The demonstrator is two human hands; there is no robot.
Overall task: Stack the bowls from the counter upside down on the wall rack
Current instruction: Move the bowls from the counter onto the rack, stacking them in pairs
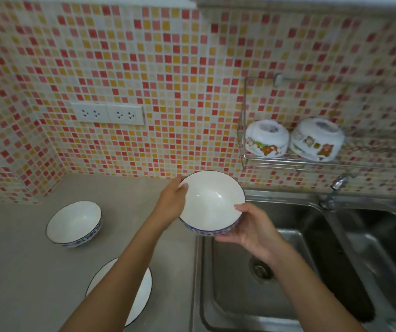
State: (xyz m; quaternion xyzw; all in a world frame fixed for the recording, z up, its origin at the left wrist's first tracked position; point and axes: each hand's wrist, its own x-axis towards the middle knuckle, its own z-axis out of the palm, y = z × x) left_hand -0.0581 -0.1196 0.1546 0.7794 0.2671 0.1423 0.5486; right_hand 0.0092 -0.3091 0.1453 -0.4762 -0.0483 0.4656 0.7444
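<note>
Both hands hold one white bowl with a blue patterned outside, upright, above the seam between counter and sink. My left hand grips its left rim and my right hand grips its right rim and underside. A second matching bowl stands upright on the grey counter at the left. A third bowl sits near the front, partly hidden by my left forearm. The wire wall rack at the right carries two upside-down white bowls with cartoon prints.
A steel double sink with a drain lies under my right arm. A tap sticks out of the tiled wall just below the rack. A double wall socket is at the left on the mosaic tiles.
</note>
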